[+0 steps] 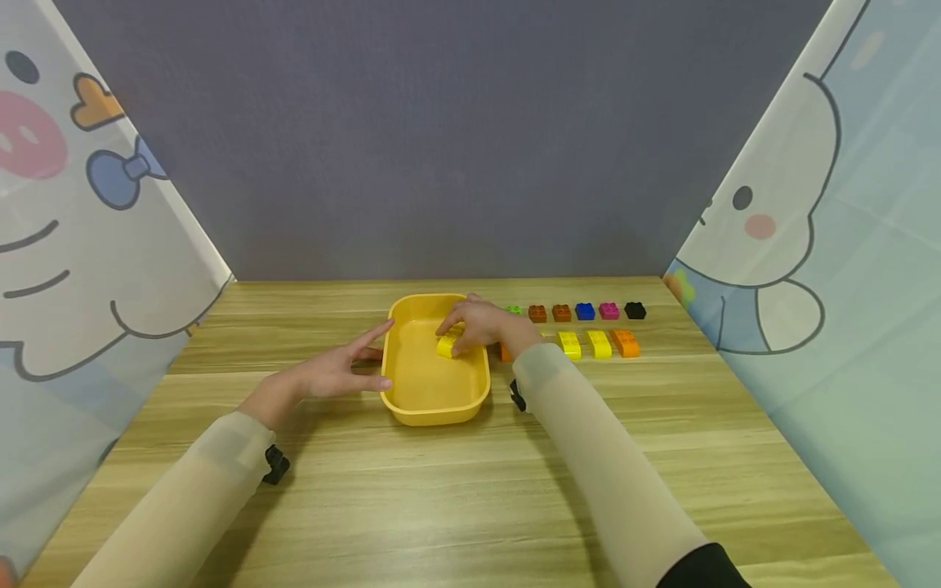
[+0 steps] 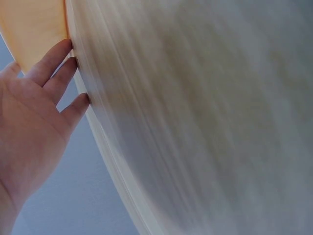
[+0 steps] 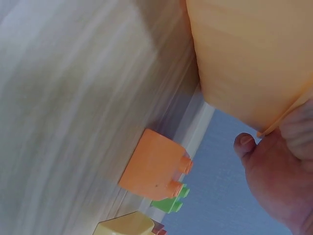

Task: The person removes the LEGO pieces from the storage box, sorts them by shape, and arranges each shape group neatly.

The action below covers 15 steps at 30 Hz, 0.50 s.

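A yellow plastic basin (image 1: 426,392) stands on the table, its right wall close in the right wrist view. My left hand (image 1: 334,371) is at its left side, fingers spread and fairly straight, the thumb tip at the rim. In the left wrist view, that hand's fingertips (image 2: 73,63) lie beside the basin's wall. My right hand (image 1: 481,321) reaches over the far right rim and pinches a yellow toy brick (image 1: 445,346) inside the basin. From the right wrist camera this brick is hidden behind the basin wall.
Right of the basin, a back row of small studded bricks runs from a green brick (image 1: 513,310) to a black brick (image 1: 635,310). In front stand yellow bricks (image 1: 569,345) and an orange brick (image 1: 626,343). Another orange brick (image 3: 154,164) is close by the basin. A grey panel (image 1: 441,147) rises behind.
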Motion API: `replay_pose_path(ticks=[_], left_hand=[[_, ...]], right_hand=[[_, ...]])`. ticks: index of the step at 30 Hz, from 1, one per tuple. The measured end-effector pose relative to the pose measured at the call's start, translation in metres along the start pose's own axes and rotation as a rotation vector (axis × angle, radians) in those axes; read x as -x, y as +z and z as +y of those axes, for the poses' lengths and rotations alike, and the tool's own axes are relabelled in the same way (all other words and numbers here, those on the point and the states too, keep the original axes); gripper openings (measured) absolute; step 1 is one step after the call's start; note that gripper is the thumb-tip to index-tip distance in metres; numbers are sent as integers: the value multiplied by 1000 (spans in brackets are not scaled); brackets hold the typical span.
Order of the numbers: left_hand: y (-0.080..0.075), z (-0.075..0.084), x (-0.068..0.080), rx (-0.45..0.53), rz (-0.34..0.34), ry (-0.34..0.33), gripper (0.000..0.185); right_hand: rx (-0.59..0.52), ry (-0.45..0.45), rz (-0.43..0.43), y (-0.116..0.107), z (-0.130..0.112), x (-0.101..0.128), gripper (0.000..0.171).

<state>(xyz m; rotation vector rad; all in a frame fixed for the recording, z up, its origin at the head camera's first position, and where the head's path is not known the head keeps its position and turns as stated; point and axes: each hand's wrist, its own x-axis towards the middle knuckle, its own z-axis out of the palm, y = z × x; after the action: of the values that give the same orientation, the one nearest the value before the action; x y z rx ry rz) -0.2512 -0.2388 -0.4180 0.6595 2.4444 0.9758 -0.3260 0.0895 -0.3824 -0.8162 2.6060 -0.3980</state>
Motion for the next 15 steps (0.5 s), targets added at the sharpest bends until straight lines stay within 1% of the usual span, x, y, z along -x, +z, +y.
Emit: replay_pose_path(ticks=[5, 15], left_hand=[[1, -1, 0, 3, -5, -2, 111], [1, 1, 0, -2, -2, -9, 111]], right_hand=[[1, -9, -1, 1, 1, -1, 51], [2, -12, 17, 0, -1, 1, 44]])
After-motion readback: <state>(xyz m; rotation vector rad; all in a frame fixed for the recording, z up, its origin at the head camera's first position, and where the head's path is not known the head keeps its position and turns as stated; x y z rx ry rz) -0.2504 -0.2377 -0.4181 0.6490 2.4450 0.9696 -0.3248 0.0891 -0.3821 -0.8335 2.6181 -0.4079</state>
